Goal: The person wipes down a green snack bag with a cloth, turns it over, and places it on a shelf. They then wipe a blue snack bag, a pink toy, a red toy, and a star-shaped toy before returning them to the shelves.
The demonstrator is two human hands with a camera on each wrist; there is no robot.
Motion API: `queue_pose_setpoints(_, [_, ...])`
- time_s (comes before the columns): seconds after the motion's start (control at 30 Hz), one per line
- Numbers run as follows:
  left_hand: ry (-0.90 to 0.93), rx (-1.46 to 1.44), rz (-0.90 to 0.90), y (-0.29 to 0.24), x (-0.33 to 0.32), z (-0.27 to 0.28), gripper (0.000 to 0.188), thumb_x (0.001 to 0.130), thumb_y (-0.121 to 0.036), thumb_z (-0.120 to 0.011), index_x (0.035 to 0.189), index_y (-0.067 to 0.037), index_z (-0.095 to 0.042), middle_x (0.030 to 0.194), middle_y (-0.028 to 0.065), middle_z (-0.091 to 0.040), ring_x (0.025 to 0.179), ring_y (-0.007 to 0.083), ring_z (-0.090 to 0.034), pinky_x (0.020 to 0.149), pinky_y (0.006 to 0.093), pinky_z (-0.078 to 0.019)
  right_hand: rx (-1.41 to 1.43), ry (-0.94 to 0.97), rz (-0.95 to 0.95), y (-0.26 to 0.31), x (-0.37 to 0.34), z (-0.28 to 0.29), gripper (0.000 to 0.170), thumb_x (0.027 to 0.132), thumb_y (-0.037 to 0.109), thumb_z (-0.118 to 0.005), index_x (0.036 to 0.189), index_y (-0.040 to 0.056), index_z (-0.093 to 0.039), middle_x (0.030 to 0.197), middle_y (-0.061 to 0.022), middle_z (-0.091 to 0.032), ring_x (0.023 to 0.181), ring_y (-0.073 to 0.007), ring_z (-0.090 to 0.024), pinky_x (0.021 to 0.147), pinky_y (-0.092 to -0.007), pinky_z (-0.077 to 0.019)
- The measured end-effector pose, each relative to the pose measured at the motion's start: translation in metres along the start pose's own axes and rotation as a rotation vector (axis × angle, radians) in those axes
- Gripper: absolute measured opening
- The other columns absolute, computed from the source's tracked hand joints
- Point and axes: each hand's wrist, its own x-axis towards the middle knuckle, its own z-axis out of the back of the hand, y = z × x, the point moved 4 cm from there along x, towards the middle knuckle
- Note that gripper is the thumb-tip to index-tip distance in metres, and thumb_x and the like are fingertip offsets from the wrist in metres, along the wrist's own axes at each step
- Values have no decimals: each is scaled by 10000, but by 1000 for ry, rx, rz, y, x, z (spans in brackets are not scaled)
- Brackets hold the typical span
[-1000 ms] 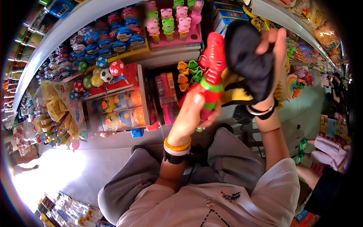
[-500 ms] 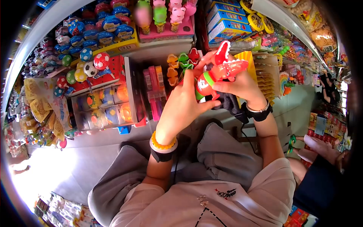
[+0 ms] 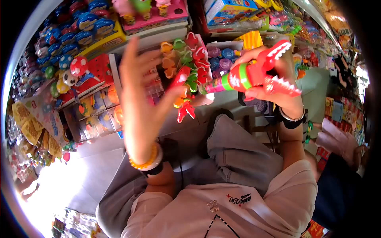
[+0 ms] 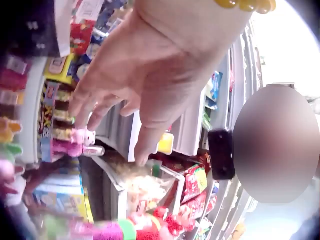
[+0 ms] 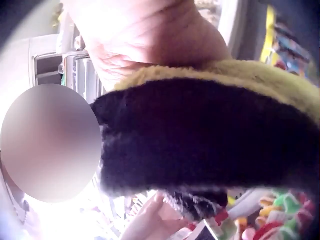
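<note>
In the head view my right hand (image 3: 279, 85) grips a red crocodile-headed toy (image 3: 240, 77) with green bands and a clear pink tube, its toothed mouth wide apart. A black plush item (image 5: 210, 135) with a yellow furry edge fills much of the right wrist view, below that hand. My left hand (image 3: 141, 103), blurred by motion, is spread and holds nothing; the left wrist view also shows its fingers extended. Just right of it, a second red toy (image 3: 185, 111) with a toothed mouth sits at the front of a box of small orange, green and red clip-like toys (image 3: 170, 59).
Boxed round toys (image 3: 99, 123) and ball-topped items (image 3: 78, 66) stand at left. Behind are a pink display stand (image 3: 158, 20) and blue boxes (image 3: 228, 10). A box of colored balls (image 3: 222, 63) lies beyond the toy's tube. Other people's legs (image 3: 337, 137) show at right.
The crocodile toy has passed from my left hand to my right, and its mouth has opened. My left hand has moved away leftward. The black plush item has dropped below my right hand.
</note>
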Motion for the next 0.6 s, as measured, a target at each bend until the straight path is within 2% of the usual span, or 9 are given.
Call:
queue_pose_setpoints(0.03, [-61,-59,25,-1,0,8,865,702,-62,-767,1420,-25,-286,1179,125,-553,1077,204,-550,869,326,-460,-27,53,22,-11,-2,-3,386,668,48,-757,1004,-16,-579,1052,-135,-605,945,-224,-601,813,-339,-494])
queue_pose_setpoints(0.1, [-104,-81,52,5,-2,19,813,728,-34,-744,1412,-21,-303,1198,127,-550,1061,194,-558,877,321,-455,-79,157,70,-33,-6,-8,333,703,17,-742,997,3,-586,1057,-122,-608,908,-210,-613,760,-330,-512])
queue_pose_setpoints(0.17, [-80,-99,81,7,-4,16,794,738,-19,-731,1411,-26,-309,1206,131,-550,1057,191,-560,881,318,-453,-13,160,-79,-61,-7,-23,292,747,26,-703,1015,4,-587,1003,-94,-634,859,-193,-628,739,-310,-517])
queue_pose_setpoints(0.2, [-75,-107,99,8,-5,14,785,743,-12,-725,1410,-28,-312,1210,133,-549,1055,189,-561,883,316,-452,-139,190,-56,-67,-6,-28,287,773,43,-672,1043,4,-583,920,-66,-656,800,-155,-631,732,-299,-513])
queue_pose_setpoints(0.23, [-50,-109,103,9,-5,11,784,743,-7,-723,1410,-31,-314,1204,132,-553,1050,188,-563,882,315,-453,-343,176,5,-80,-6,-30,315,761,76,-683,1054,25,-580,874,-70,-666,776,-190,-654,718,-316,-510])
queue_pose_setpoints(0.3, [-10,-112,113,10,-3,4,781,742,3,-720,1410,-37,-317,1193,130,-559,1041,187,-566,879,311,-456,-537,54,102,-99,-6,-39,387,704,196,-727,1044,78,-583,807,-128,-621,782,-339,-605,633,-419,-454])
queue_pose_setpoints(0.33, [-4,-83,118,9,-3,1,768,743,7,-720,1403,-41,-332,1182,129,-566,1036,186,-567,871,308,-461,-581,90,58,-112,-8,-43,423,704,217,-722,1074,88,-563,887,-122,-625,828,-336,-612,662,-441,-470])
queue_pose_setpoints(0.47, [14,-49,121,8,-2,-4,750,733,-9,-735,1384,-36,-364,1158,127,-580,1019,190,-578,861,308,-473,-576,-22,66,-130,-10,-59,351,691,154,-725,1013,98,-596,1041,-41,-592,875,-286,-610,681,-369,-486])
queue_pose_setpoints(0.6, [12,-15,144,10,-1,-4,715,733,-29,-744,1358,-29,-397,1106,118,-609,981,193,-601,829,312,-493,-574,-60,53,-144,-12,-65,345,712,185,-721,1019,99,-589,1002,-52,-593,850,-291,-609,673,-367,-484])
